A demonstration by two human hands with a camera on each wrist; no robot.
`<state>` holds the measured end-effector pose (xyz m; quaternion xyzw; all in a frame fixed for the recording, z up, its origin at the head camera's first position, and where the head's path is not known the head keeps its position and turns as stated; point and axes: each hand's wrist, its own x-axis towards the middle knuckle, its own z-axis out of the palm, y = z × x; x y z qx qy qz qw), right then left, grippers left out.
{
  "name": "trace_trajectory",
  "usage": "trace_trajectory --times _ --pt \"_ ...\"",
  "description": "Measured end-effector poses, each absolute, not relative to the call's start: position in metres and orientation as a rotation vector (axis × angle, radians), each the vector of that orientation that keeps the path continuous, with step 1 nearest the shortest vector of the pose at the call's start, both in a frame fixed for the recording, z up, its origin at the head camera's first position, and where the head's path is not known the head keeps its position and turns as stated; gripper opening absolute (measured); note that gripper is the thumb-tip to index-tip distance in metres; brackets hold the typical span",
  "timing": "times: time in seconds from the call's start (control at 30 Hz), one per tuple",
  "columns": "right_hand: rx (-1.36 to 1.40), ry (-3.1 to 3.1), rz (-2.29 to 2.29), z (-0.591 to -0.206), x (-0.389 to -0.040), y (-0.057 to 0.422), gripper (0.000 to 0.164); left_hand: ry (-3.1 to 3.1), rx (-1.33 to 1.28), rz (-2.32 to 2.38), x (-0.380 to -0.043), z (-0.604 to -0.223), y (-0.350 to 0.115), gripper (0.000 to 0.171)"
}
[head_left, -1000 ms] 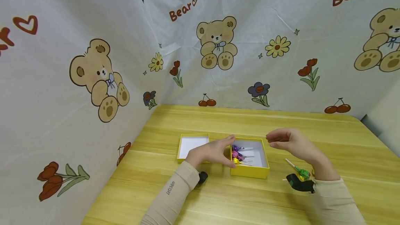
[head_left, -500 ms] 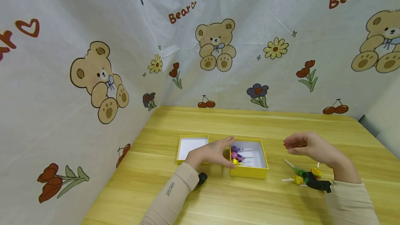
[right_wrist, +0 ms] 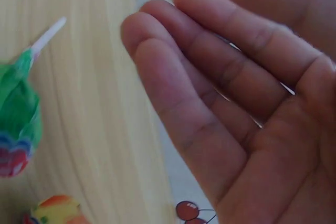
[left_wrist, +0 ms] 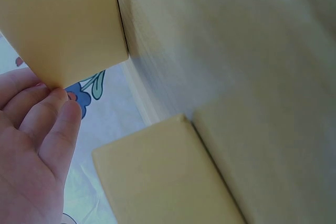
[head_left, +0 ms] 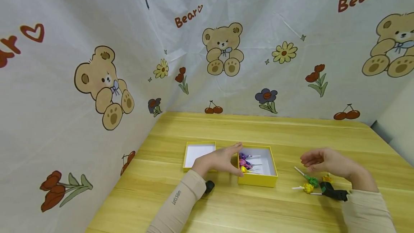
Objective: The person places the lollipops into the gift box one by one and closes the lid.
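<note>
The yellow open box (head_left: 257,180) stands on the table, with purple, pink and yellow lollipops (head_left: 244,162) along its left inner side. My left hand (head_left: 219,160) holds this box at its left end, fingers at the far corner and thumb at the near one. In the left wrist view those fingers (left_wrist: 44,114) touch the box's corner. My right hand (head_left: 333,163) hovers, holding nothing, its fingers loosely bent. Below it lie a green lollipop (head_left: 312,181), a yellow lollipop (head_left: 307,188) and a yellow-orange lollipop (head_left: 327,178). Another white stick shows; its head is hidden.
A shallow yellow lid (head_left: 199,151), white inside, lies left of the box, partly behind my left hand. Black wrist cameras (head_left: 334,192) sit at both wrists. A bear-print cloth (head_left: 223,92) hangs along the table's back and left edges.
My right hand has moved right and nearer, from beside the box to above the loose lollipops, uncovering more of them. My left hand keeps its place on the box.
</note>
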<state>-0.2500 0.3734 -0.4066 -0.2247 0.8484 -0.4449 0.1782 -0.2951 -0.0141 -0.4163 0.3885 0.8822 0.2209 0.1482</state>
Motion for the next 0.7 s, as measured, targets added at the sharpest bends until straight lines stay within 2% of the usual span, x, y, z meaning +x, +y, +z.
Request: trace_trajectory --times 0.23,0.7 --pt "-0.696 2.254 -1.267 -0.427 -0.254 0.389 0.041 2.548 1.129 0.625 -0.294 -0.416 -0.014 0.099" --pt "-0.728 2.217 -1.208 -0.426 -0.252 0.393 0.038 2.541 1.133 0.635 -0.295 -0.417 -0.015 0.099"
